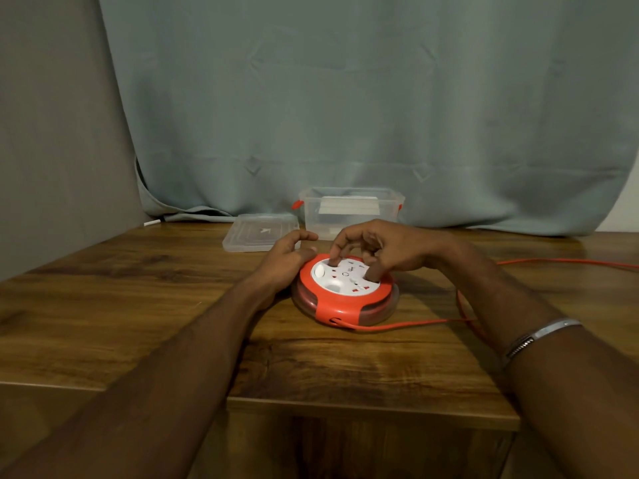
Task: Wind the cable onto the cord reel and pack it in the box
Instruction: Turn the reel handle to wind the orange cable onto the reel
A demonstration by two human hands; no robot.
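Note:
A round red cord reel (340, 305) with a white socket face lies flat in the middle of the wooden table (138, 323). My left hand (287, 259) grips its left rim, thumb on the red edge. My right hand (383, 248) is over the white face, with curled fingertips and thumb pressing into it. A red cable (408, 324) leaves the reel's front slot, runs right under my right forearm and trails off along the table's right side. Behind the reel stands a clear plastic box (351, 210) with red clips, open at the top.
The box's clear lid (259, 232) lies flat to the left of the box. A grey-green curtain (345, 98) hangs behind the table and a grey wall stands on the left. The table's front edge runs just below my forearms.

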